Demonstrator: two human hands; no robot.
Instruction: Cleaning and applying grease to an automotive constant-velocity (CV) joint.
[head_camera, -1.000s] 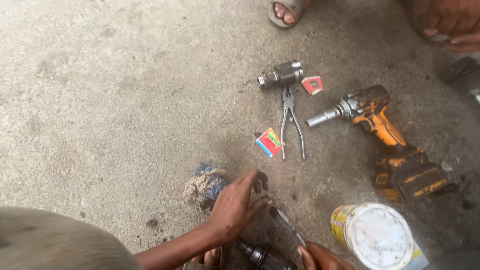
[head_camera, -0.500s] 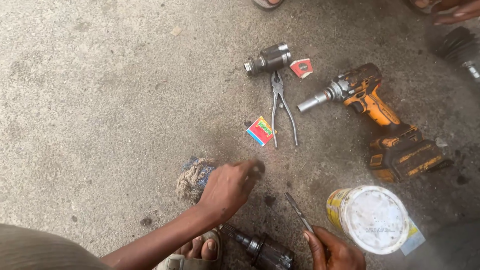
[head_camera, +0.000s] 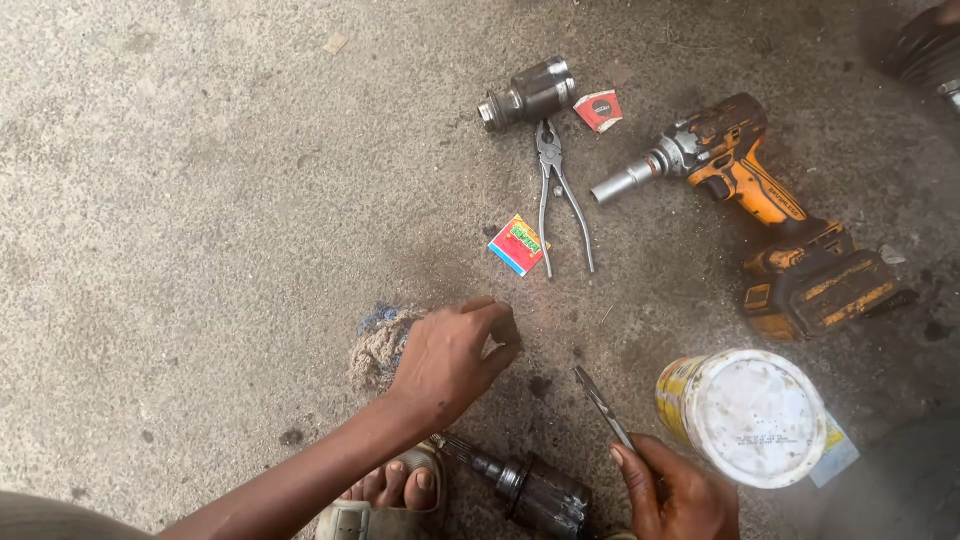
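Note:
My left hand reaches down to the concrete floor beside a frayed rag. Its fingertips are bunched together against the ground, and a small pale bit shows under them. My right hand at the bottom edge grips a thin metal tool that points up and left. A greasy dark shaft part lies between my two hands, next to my sandalled foot.
Pliers lie above a small colourful packet. A metal cylinder and a red packet sit beyond them. An orange and black impact wrench lies at right, with a lidded tin near my right hand.
My left fingers have curled in from a spread grasp to a tight bunch on the floor. More of my right hand with the thin tool shows now. The view has shifted slightly.

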